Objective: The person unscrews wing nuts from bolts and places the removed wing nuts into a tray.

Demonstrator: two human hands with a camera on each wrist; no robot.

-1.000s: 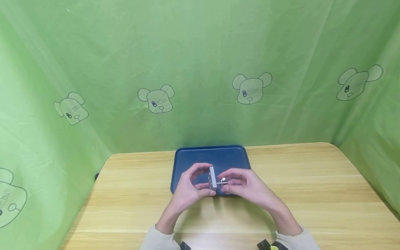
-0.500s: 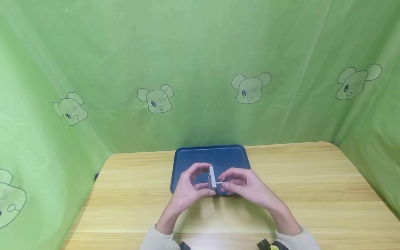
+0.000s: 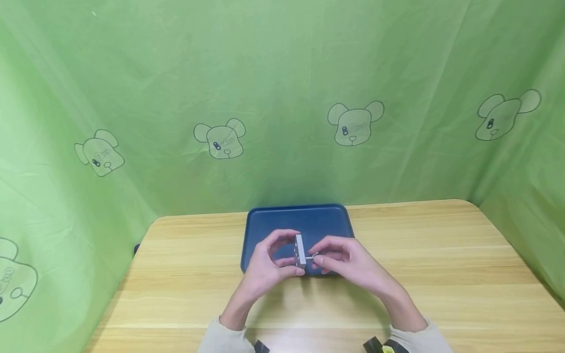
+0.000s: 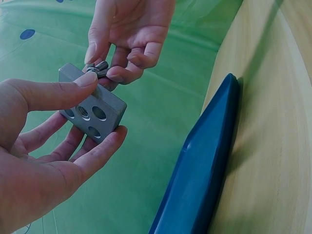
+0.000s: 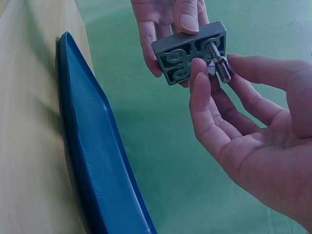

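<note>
A small grey metal block (image 4: 108, 98) with several round holes is held up on edge above the blue tray. My left hand (image 3: 267, 262) grips its opposite edges between thumb and fingers. Out of the block's ribbed side sticks a threaded bolt (image 5: 224, 74), with a wing nut (image 5: 218, 60) on it. My right hand (image 3: 344, 260) pinches the wing nut between thumb and forefinger, its other fingers curled below. The bolt's end protrudes past the nut in the right wrist view. From above, fingers partly cover the nut.
Under the hands lies a dark blue tray (image 3: 300, 215) near the table's back edge. The wood-grain table (image 3: 423, 255) extends to both sides. Green curtains (image 3: 282, 59) with cartoon bear heads surround it.
The wing nut has turned on the bolt, and my right thumb and forefinger have closed in over it. The left hand and the block have stayed in place.
</note>
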